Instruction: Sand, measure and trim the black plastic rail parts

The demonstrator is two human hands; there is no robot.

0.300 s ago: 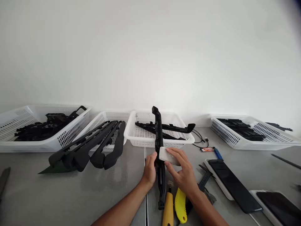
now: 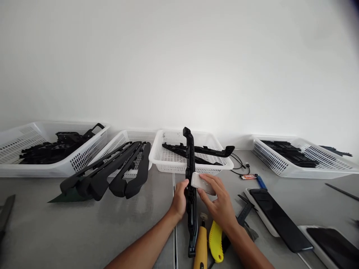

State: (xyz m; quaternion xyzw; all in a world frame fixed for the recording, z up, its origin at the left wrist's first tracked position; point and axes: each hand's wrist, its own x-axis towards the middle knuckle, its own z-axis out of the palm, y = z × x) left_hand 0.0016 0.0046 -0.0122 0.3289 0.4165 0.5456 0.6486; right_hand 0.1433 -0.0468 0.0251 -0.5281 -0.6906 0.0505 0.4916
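Note:
My left hand (image 2: 179,200) is closed around the middle of a long black plastic trim piece (image 2: 192,213), thumb on its near face. The piece runs lengthwise away from me, its far end over a white basket. In my right hand (image 2: 220,200) is a small white rounded block (image 2: 202,184), pinched between thumb and fingers. One end of this block meets the right side of the black piece beside my left thumb. Just below my hands lie a tool with a yellow-orange handle (image 2: 201,246) and a bright yellow cutter handle (image 2: 215,243).
White baskets of black parts line the wall: far left (image 2: 70,170), centre-left with long black handles (image 2: 101,179), centre (image 2: 168,166), right (image 2: 277,170). Calipers (image 2: 245,211), a blue stick (image 2: 261,182), a black cable (image 2: 238,164) and two phone-like slabs (image 2: 280,220) (image 2: 333,244) lie right.
The view has shifted slightly. Both hands keep the same hold on the black piece and the white block, with the near end of the piece a little lower in view.

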